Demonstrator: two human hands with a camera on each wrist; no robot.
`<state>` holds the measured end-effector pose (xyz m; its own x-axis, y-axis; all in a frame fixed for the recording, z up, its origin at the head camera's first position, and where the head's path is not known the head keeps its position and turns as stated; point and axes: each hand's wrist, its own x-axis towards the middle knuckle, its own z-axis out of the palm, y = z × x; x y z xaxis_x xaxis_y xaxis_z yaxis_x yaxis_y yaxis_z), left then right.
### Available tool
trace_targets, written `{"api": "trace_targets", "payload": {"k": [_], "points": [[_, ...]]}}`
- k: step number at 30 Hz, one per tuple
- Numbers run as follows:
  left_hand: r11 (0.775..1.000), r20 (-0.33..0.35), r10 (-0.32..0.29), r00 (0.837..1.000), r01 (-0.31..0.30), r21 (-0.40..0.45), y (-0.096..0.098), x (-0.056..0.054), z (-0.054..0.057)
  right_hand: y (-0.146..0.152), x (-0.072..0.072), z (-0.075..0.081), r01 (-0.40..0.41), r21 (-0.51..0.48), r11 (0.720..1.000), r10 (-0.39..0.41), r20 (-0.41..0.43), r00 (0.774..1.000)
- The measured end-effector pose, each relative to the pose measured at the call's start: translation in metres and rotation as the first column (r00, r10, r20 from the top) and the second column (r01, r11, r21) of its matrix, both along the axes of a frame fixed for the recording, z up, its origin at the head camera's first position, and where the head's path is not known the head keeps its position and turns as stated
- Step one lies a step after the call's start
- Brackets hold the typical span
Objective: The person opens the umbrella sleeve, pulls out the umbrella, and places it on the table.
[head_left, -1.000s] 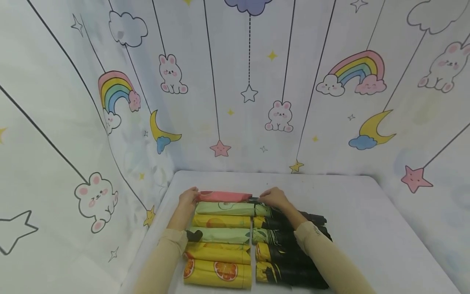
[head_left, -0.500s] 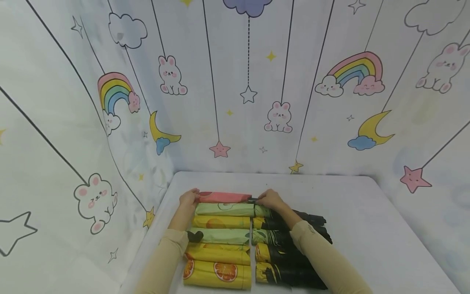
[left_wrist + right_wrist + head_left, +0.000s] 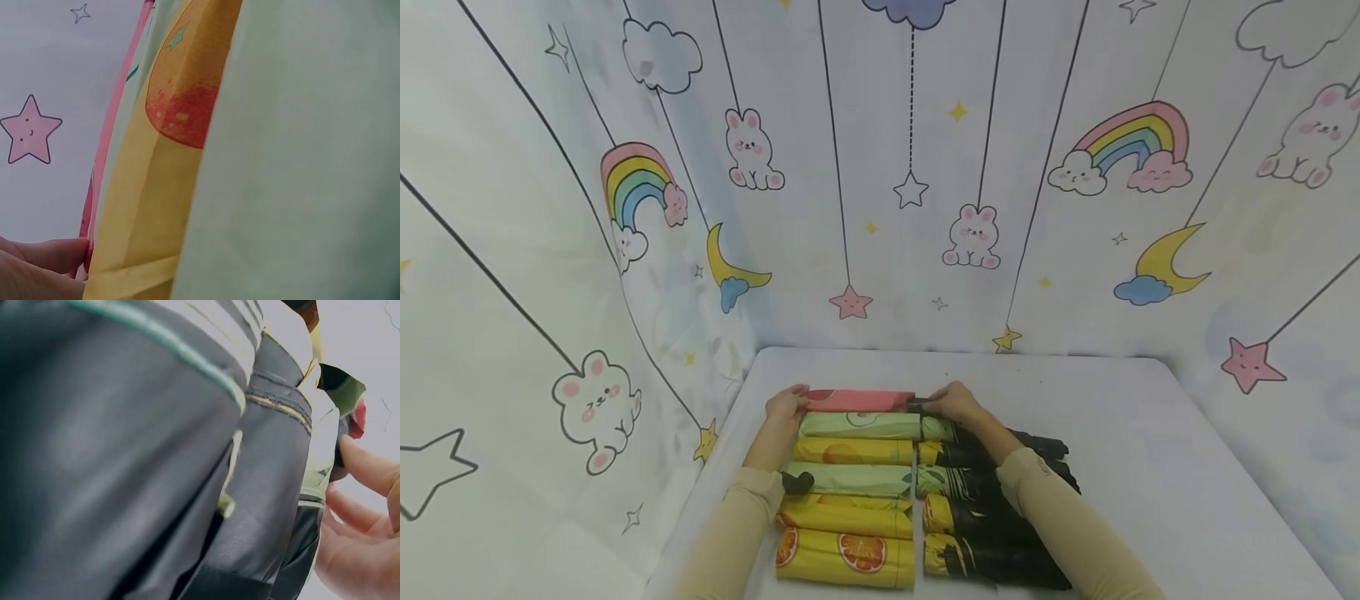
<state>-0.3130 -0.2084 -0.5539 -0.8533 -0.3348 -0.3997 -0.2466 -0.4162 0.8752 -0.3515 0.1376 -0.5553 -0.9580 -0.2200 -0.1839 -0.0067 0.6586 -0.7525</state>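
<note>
In the head view a long red fruit-print roll [image 3: 861, 401] lies at the far end of a row of similar rolls. My left hand [image 3: 786, 403] pinches its left end. In the left wrist view the thumb [image 3: 65, 250] presses against its pink-red edge. My right hand [image 3: 957, 402] pinches the dark piece [image 3: 916, 406] at the roll's right end. The right wrist view shows thumb and fingers [image 3: 369, 465] around this dark end, part of which is hidden. Nearest on the near side is a pale green avocado-print roll [image 3: 859, 426].
More yellow rolls [image 3: 846, 559] and green rolls [image 3: 853, 480] lie in the left column, one with a black knob [image 3: 799, 482]. Black rolls [image 3: 977, 517] with fruit-print edges form the right column, partly under my right sleeve. All rest on a white table [image 3: 1157, 467] before a patterned wall.
My right hand has shifted slightly left along the dark end of the red roll. My left hand keeps its pinch, and the other rolls have not visibly moved.
</note>
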Motion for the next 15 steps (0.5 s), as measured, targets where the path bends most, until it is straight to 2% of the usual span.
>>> {"api": "trace_targets", "payload": {"k": [4, 6, 8, 11, 13, 15], "points": [[1.000, 0.012, 0.009, 1.000, -0.009, 0.001, -0.0016, -0.0019, -0.0024, -0.0010, -0.0024, -0.0008, 0.011, -0.109, 0.994, -0.012, -0.006, 1.000], [1.000, 0.020, 0.015, 1.000, -0.015, 0.006, -0.0022, -0.0023, -0.0036, -0.0024, -0.0037, -0.0005, 0.018, -0.195, 0.981, -0.017, 0.009, 1.000], [1.000, 0.025, 0.019, 0.999, -0.019, 0.010, -0.0026, -0.0027, -0.0047, -0.0040, -0.0052, 0.0004, 0.034, -0.295, 0.955, -0.021, 0.048, 0.999], [0.999, 0.031, 0.031, 0.999, -0.031, 0.006, -0.0029, -0.0027, -0.0057, -0.0060, -0.0076, 0.0018, 0.062, -0.430, 0.901, -0.012, 0.119, 0.993], [1.000, 0.029, 0.030, 0.999, -0.030, -0.001, -0.0033, -0.0021, -0.0057, -0.0067, -0.0086, 0.0031, 0.077, -0.478, 0.875, -0.007, 0.146, 0.989], [0.999, 0.028, 0.032, 0.999, -0.032, 0.000, -0.0038, -0.0014, -0.0060, -0.0068, -0.0089, 0.0037, 0.067, -0.498, 0.865, 0.007, 0.146, 0.989]]}}
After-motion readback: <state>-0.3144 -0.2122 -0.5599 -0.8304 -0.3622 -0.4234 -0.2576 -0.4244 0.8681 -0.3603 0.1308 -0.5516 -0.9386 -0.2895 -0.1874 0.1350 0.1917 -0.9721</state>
